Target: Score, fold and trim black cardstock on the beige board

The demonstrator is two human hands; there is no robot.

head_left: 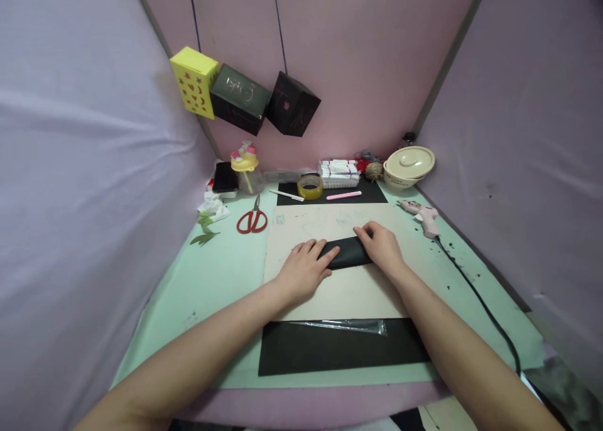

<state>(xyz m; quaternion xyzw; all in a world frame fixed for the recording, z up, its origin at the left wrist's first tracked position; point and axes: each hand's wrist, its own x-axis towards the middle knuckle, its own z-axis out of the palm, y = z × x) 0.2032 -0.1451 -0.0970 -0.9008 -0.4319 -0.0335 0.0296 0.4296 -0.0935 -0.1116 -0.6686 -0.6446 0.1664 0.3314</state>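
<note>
A folded black piece lies flat on a cream board in the middle of the table. My left hand rests with its fingers spread, the fingertips on the left end of the black piece. At its right end, my right hand grips the top edge with thumb and index finger pinched together. Part of the black piece is covered by both hands. Under the cream board, a larger black sheet shows at the front, with a clear plastic strip across it.
Red-handled scissors, a yellow tape roll, a white pen and a pink pen lie behind the board. A glue gun with a black cord is at right. Boxes hang above; a cup stands back left.
</note>
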